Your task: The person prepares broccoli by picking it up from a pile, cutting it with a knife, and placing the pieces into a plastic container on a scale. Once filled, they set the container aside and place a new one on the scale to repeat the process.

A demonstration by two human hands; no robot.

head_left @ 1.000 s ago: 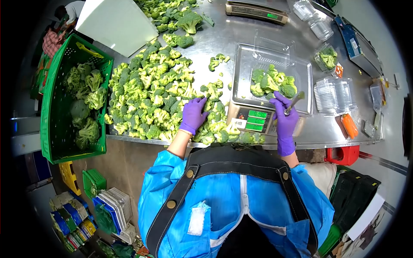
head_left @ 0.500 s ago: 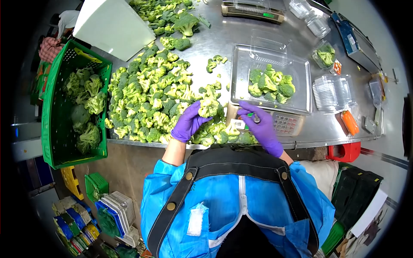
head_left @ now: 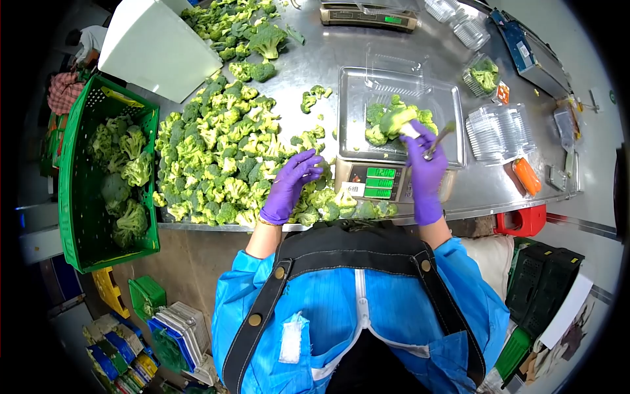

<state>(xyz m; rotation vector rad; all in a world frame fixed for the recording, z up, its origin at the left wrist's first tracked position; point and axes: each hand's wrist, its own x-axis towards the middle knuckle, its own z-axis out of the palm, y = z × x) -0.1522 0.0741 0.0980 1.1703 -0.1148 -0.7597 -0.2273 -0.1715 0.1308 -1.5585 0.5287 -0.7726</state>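
Stainless table (head_left: 328, 59) carries a scale (head_left: 367, 178). Right hand (head_left: 425, 167) grasps a broccoli floret (head_left: 396, 120) over the scale's tray (head_left: 453, 98), stem toward the palm, alongside what is probably a knife (head_left: 438, 138). Left hand (head_left: 292, 184) lies released on the floret pile (head_left: 216, 151) left of the scale, farther off.

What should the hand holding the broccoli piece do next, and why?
Probably lower the floret into the pan on the scale and let go. The right hand holds it just above the weighed florets lying there, and the green display is lit, so it seems ready for one more.
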